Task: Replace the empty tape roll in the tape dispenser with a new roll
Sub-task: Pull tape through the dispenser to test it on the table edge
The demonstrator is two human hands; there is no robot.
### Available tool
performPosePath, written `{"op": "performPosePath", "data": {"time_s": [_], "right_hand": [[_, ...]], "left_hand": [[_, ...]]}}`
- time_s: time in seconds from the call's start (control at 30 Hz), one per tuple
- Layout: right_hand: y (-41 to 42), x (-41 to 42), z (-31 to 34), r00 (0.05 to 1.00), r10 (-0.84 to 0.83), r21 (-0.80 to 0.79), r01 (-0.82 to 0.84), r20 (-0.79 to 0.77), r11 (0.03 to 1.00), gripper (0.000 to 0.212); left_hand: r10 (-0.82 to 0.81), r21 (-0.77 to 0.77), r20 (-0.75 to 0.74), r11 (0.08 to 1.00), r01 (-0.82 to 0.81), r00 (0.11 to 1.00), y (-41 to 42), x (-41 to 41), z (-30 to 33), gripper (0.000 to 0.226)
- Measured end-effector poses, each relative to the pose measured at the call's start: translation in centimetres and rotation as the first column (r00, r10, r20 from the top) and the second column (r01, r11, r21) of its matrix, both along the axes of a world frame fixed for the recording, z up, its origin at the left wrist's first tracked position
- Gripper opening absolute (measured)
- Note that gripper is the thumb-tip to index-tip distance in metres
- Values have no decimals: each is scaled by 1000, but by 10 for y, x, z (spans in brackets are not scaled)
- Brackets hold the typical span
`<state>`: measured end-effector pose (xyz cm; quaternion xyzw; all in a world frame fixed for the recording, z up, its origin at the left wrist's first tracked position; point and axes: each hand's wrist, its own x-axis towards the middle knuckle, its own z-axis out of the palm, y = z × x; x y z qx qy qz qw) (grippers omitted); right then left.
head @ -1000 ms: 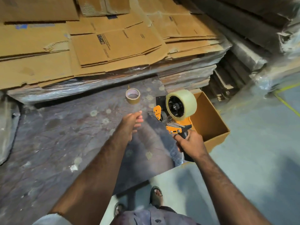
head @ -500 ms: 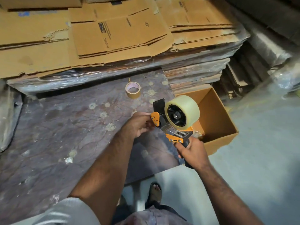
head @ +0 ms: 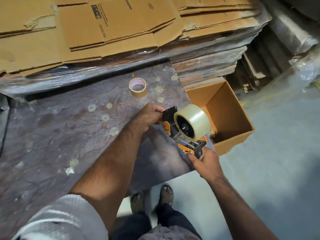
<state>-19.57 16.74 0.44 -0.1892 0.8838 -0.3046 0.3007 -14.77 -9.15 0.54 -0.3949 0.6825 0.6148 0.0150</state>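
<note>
An orange and black tape dispenser is held over the right end of the table. A full clear tape roll sits on its black hub. My right hand grips the dispenser's black handle from below. My left hand pinches the black flap at the dispenser's front end. An empty brown cardboard tape core lies flat on the table beyond my left hand.
The table has a dark plastic-wrapped top. Stacks of flattened cardboard boxes rise behind it. An open cardboard box stands on the floor right of the table. My sandalled feet are below.
My left hand moved right from open above the table and took hold of the dispenser's front flap. The dispenser tilted slightly, and the camera shifted closer and lower.
</note>
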Motion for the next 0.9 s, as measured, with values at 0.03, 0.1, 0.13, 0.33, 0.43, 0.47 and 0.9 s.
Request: {"op": "performPosePath", "data": {"time_s": [0.03,0.1,0.13,0.33,0.43,0.47,0.9], "right_hand": [[1,3,-2,1000,-20,10,20,4,1000,29],[3,11,-6,997,-66,21,66,34,998,24],[5,17,-7,995,-87,30,86,48,996,23],[19,55,-21,986,-169,117,168,-4,979,29],[26,65,-23,981,-191,137,195,-41,971,28],[29,67,-22,977,-212,145,215,-39,966,30],[97,69,-39,978,-204,269,210,-48,940,42]], "left_hand": [[-66,-33,6,997,66,998,-3,1,-3,13],[-158,-135,27,978,160,987,-6,2,-9,9],[-185,-192,37,963,188,982,-6,3,-12,10],[-278,-344,70,895,285,958,13,13,-35,19],[-325,-352,68,877,327,943,24,13,-49,23],[-333,-362,64,871,333,941,27,11,-54,22],[-281,-310,60,907,285,958,72,16,-101,14]]}}
